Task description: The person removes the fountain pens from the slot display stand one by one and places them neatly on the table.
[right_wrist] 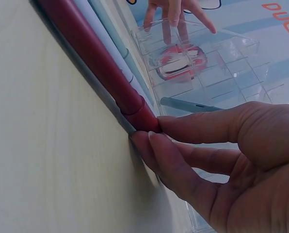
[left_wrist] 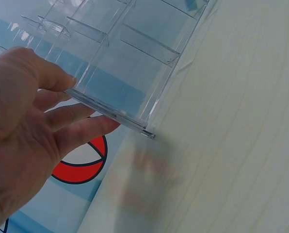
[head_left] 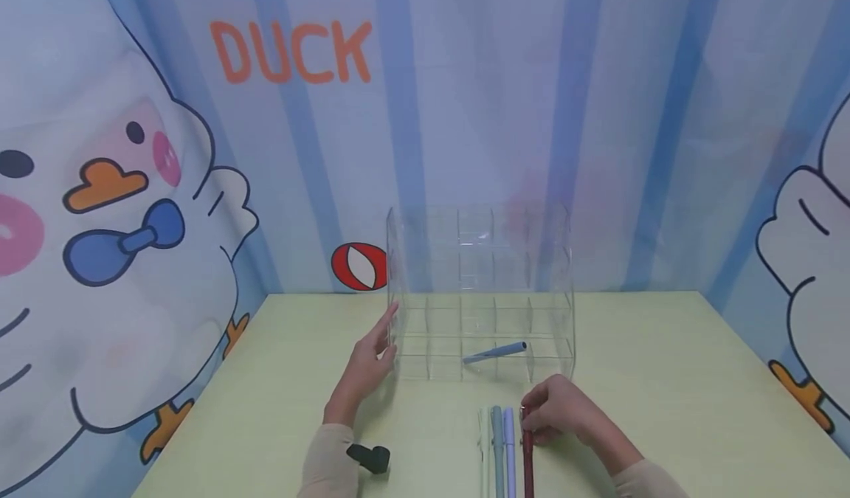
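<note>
A clear acrylic organizer (head_left: 478,336) with rows of compartments stands upright on the table. My left hand (head_left: 368,365) holds its left side wall, thumb at the front edge and fingers along the outer face, as the left wrist view shows up close. Leaning in a lower compartment is a blue-grey pen (head_left: 494,353). In front of the organizer, my right hand (head_left: 558,409) pinches the far end of a dark red pen (right_wrist: 101,63) between thumb and fingertips. Beside that pen lie a lavender pen (head_left: 509,446), a grey-green pen (head_left: 498,446) and pale, see-through pens (head_left: 485,439).
The pale yellow table (head_left: 252,409) meets a striped blue curtain (head_left: 438,114) printed with ducks and the word DUCK. A black device (head_left: 372,459) sits at the left wrist, over the sleeve.
</note>
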Action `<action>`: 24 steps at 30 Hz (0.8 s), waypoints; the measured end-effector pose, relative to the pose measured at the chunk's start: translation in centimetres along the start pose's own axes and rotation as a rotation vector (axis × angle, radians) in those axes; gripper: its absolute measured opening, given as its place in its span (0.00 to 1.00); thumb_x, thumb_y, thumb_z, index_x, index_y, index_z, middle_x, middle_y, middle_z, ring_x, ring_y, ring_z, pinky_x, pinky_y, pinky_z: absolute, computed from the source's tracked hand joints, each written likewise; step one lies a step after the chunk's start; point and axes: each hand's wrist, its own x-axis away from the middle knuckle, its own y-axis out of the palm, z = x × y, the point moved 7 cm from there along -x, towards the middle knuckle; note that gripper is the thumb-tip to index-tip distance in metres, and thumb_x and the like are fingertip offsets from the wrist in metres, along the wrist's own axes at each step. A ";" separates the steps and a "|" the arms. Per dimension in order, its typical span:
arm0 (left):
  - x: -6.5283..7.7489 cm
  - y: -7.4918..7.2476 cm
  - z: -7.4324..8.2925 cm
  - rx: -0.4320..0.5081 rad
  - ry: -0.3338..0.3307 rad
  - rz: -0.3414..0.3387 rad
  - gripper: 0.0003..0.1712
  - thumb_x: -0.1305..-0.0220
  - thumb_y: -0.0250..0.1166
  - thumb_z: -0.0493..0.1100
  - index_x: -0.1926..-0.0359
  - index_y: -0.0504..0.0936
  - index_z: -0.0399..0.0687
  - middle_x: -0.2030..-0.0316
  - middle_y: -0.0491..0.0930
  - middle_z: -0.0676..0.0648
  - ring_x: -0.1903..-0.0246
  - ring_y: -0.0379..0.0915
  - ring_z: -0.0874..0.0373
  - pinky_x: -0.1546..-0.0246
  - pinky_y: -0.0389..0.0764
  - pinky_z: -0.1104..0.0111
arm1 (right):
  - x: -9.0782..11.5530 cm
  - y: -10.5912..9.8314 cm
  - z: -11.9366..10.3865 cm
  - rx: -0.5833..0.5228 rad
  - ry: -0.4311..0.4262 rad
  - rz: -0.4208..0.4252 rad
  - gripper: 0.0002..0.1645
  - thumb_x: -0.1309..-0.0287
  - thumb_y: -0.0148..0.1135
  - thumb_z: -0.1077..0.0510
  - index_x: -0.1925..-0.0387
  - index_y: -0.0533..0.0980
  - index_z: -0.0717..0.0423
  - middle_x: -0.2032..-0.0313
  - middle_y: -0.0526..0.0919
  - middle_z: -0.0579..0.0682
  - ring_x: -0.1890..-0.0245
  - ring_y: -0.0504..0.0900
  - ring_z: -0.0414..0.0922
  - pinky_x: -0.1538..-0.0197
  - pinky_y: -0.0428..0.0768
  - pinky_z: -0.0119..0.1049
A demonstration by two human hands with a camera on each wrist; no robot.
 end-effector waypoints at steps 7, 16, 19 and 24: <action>0.1 0.1 0.0 -0.013 -0.017 -0.009 0.45 0.30 0.55 0.28 0.21 0.53 0.65 0.24 0.55 0.47 0.29 0.58 0.44 0.35 0.67 0.47 | 0.2 0.1 0.0 0.022 0.055 0.036 0.18 0.55 0.71 0.75 0.58 0.81 0.74 0.72 0.83 0.55 0.76 0.85 0.48 0.71 0.86 0.40; -0.7 -0.9 -0.1 -0.039 -0.004 0.031 0.47 0.30 0.56 0.30 0.23 0.52 0.79 0.24 0.56 0.49 0.30 0.61 0.43 0.36 0.68 0.48 | -0.3 0.1 -1.3 0.045 -0.022 0.021 0.12 0.54 0.70 0.74 0.63 0.83 0.70 0.73 0.84 0.54 0.76 0.85 0.48 0.71 0.86 0.40; -0.6 -0.5 -0.1 -0.022 -0.012 0.009 0.47 0.30 0.55 0.30 0.23 0.52 0.78 0.24 0.55 0.48 0.30 0.60 0.43 0.36 0.68 0.48 | -0.1 0.1 -1.0 0.056 -0.005 0.031 0.12 0.54 0.70 0.73 0.64 0.83 0.70 0.74 0.84 0.54 0.76 0.85 0.47 0.71 0.86 0.39; -0.1 0.0 -0.4 -0.001 -0.030 -0.004 0.46 0.30 0.55 0.29 0.22 0.52 0.73 0.24 0.55 0.47 0.30 0.60 0.42 0.36 0.68 0.48 | 0.4 0.4 -0.4 0.055 0.003 0.025 0.11 0.54 0.70 0.74 0.64 0.83 0.70 0.75 0.84 0.54 0.76 0.85 0.47 0.71 0.86 0.39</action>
